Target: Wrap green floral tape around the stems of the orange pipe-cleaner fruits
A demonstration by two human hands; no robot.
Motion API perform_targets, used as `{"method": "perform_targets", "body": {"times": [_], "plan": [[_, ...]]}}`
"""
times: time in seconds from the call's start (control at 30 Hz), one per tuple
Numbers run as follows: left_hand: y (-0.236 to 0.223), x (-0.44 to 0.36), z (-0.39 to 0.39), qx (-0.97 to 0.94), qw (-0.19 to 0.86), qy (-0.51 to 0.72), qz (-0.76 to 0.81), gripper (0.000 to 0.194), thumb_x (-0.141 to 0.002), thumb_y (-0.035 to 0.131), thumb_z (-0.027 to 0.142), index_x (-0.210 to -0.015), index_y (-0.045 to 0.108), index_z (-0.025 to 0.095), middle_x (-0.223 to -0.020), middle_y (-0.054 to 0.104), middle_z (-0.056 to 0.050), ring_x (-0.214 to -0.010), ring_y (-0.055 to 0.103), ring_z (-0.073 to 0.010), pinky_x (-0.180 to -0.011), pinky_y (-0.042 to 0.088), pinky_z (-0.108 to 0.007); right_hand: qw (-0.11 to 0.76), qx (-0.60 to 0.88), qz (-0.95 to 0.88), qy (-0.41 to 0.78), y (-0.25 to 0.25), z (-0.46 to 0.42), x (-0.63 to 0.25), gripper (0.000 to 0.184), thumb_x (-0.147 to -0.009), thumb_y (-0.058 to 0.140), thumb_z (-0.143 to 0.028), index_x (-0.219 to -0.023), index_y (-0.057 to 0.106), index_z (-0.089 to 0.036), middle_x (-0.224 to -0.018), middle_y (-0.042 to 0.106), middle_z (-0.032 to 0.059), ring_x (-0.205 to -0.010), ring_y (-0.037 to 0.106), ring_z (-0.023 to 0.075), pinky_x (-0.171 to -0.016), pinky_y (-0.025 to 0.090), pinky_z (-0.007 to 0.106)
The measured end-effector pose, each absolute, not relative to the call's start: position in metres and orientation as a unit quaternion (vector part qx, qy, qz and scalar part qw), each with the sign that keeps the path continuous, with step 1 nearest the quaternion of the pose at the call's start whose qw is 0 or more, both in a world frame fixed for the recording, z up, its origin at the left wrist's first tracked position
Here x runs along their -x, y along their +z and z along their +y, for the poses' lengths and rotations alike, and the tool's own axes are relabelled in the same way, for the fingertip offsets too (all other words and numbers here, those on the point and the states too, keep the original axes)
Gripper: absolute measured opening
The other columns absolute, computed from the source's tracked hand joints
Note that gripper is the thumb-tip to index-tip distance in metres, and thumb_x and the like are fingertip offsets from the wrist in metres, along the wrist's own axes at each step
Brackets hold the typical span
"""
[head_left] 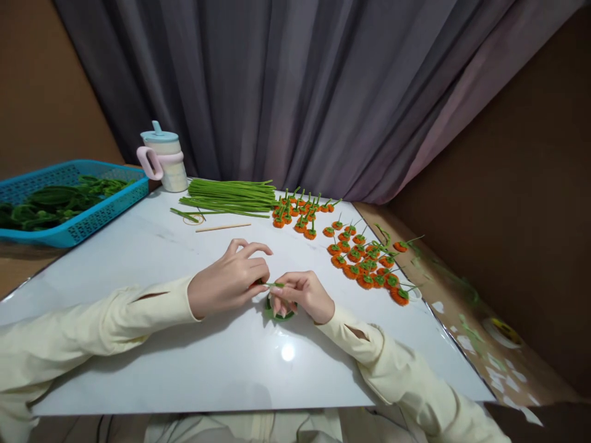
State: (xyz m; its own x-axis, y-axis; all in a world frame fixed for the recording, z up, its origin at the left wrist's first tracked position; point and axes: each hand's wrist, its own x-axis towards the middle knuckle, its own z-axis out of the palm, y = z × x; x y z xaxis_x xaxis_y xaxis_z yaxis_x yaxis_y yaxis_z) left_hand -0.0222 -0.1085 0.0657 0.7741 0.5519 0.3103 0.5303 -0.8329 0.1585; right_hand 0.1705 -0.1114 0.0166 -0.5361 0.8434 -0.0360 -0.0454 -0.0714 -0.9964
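Observation:
Over the middle of the white table, my left hand (233,277) is closed in a pinch on a small orange flower, mostly hidden by the fingers. A thin green stem (272,284) points from it to the right. My right hand (305,294) pinches the end of this stem between thumb and forefinger. Just under the right fingers is a green ring (282,317), seemingly a tape roll; whether the fingers touch it I cannot tell. Several orange fuzzy flowers (355,253) with green stems lie to the right, and another cluster of flowers (300,221) stands behind.
Green fuzzy stems (231,195) lie in a bundle at the back, near a thin wooden stick (223,227) and a rubber band (192,219). A lidded cup (168,163) stands back left, beside a blue basket (106,212) of green leaf pieces. Paper scraps (496,375) lie right.

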Motion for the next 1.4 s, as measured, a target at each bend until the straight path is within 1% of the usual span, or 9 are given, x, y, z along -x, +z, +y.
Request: {"method": "perform_targets", "body": {"times": [0.2, 0.3, 0.43, 0.6, 0.77, 0.83, 1.1, 1.23, 1.4], "plan": [[0.068, 0.023, -0.108, -0.936, 0.105, 0.164, 0.292, 0.016, -0.085, 0.048, 0.016, -0.071, 0.055, 0.016, -0.071, 0.062, -0.002, -0.115, 0.047, -0.0252, -0.090, 0.025, -0.041, 0.317, 0.327, -0.666, 0.591, 0.020, -0.114, -0.173, 0.036, -0.076, 0.063, -0.047, -0.074, 0.062, -0.011, -0.054, 0.063, 0.0030, -0.040, 0.049, 0.0078, -0.040, 0.040, 0.019], [0.069, 0.023, -0.104, -0.918, 0.201, 0.111, 0.325, 0.015, -0.080, 0.057, 0.020, -0.066, 0.059, 0.017, -0.076, 0.064, -0.002, -0.113, 0.049, -0.0248, -0.091, 0.028, -0.038, 0.322, 0.301, -0.792, 0.423, 0.019, -0.114, -0.176, 0.029, -0.086, 0.052, -0.038, -0.076, 0.063, -0.013, -0.057, 0.065, 0.0035, -0.045, 0.052, 0.0088, -0.048, 0.044, 0.020], [0.073, 0.025, -0.091, -0.860, 0.374, 0.061, 0.343, 0.013, -0.074, 0.063, 0.027, -0.066, 0.065, 0.017, -0.095, 0.065, -0.003, -0.097, 0.058, -0.0204, -0.084, 0.039, -0.028, 0.341, 0.210, -0.909, 0.117, 0.017, -0.113, -0.179, 0.024, -0.090, 0.038, -0.018, -0.081, 0.061, -0.014, -0.056, 0.061, 0.0026, -0.049, 0.052, 0.0107, -0.047, 0.038, 0.021], [0.077, 0.028, -0.081, -0.815, 0.495, 0.010, 0.300, 0.019, -0.076, 0.061, 0.034, -0.069, 0.064, 0.016, -0.079, 0.065, -0.001, -0.082, 0.060, -0.0177, -0.077, 0.042, -0.025, 0.353, 0.123, -0.925, -0.060, 0.017, -0.111, -0.182, 0.024, -0.086, 0.033, -0.004, -0.094, 0.054, -0.011, -0.065, 0.063, 0.0056, -0.054, 0.053, 0.0137, -0.048, 0.035, 0.025], [0.071, 0.021, -0.100, -0.891, 0.259, 0.073, 0.366, 0.016, -0.075, 0.066, 0.029, -0.071, 0.057, 0.016, -0.090, 0.063, -0.004, -0.099, 0.054, -0.0234, -0.090, 0.031, -0.037, 0.337, 0.187, -0.923, -0.001, 0.010, -0.110, -0.181, 0.021, -0.090, 0.033, -0.010, -0.092, 0.053, -0.013, -0.058, 0.056, 0.0017, -0.052, 0.051, 0.0126, -0.048, 0.035, 0.023], [0.068, 0.018, -0.109, -0.915, 0.161, 0.110, 0.354, 0.024, -0.075, 0.069, 0.032, -0.068, 0.053, 0.015, -0.080, 0.062, -0.003, -0.104, 0.051, -0.0258, -0.091, 0.025, -0.042, 0.332, 0.215, -0.918, 0.028, 0.007, -0.112, -0.180, 0.019, -0.092, 0.034, -0.014, -0.090, 0.054, -0.014, -0.058, 0.055, 0.0010, -0.052, 0.050, 0.0119, -0.049, 0.036, 0.022], [0.055, 0.015, -0.114, -0.950, -0.050, 0.196, 0.238, 0.022, -0.083, 0.049, 0.006, -0.063, 0.049, 0.014, -0.063, 0.062, -0.002, -0.103, 0.055, -0.0207, -0.088, 0.022, -0.041, 0.326, 0.217, -0.920, -0.013, 0.005, -0.112, -0.178, 0.021, -0.093, 0.032, -0.015, -0.090, 0.053, -0.014, -0.058, 0.054, 0.0010, -0.051, 0.048, 0.0119, -0.047, 0.033, 0.022], [0.052, 0.016, -0.113, -0.960, -0.087, 0.176, 0.198, 0.018, -0.075, 0.048, -0.001, -0.064, 0.051, 0.014, -0.058, 0.062, -0.002, -0.102, 0.055, -0.0212, -0.089, 0.020, -0.043, 0.312, 0.206, -0.925, -0.070, 0.005, -0.111, -0.178, 0.020, -0.093, 0.030, -0.012, -0.091, 0.050, -0.014, -0.060, 0.055, 0.0014, -0.053, 0.049, 0.0125, -0.047, 0.032, 0.023], [0.058, 0.018, -0.111, -0.967, 0.011, 0.155, 0.202, 0.020, -0.076, 0.049, 0.002, -0.059, 0.048, 0.013, -0.059, 0.062, 0.000, -0.096, 0.058, -0.0180, -0.088, 0.019, -0.041, 0.317, 0.114, -0.931, -0.142, 0.009, -0.109, -0.181, 0.020, -0.092, 0.029, -0.007, -0.097, 0.048, -0.010, -0.064, 0.059, 0.0043, -0.057, 0.051, 0.0146, -0.049, 0.033, 0.025]]}}
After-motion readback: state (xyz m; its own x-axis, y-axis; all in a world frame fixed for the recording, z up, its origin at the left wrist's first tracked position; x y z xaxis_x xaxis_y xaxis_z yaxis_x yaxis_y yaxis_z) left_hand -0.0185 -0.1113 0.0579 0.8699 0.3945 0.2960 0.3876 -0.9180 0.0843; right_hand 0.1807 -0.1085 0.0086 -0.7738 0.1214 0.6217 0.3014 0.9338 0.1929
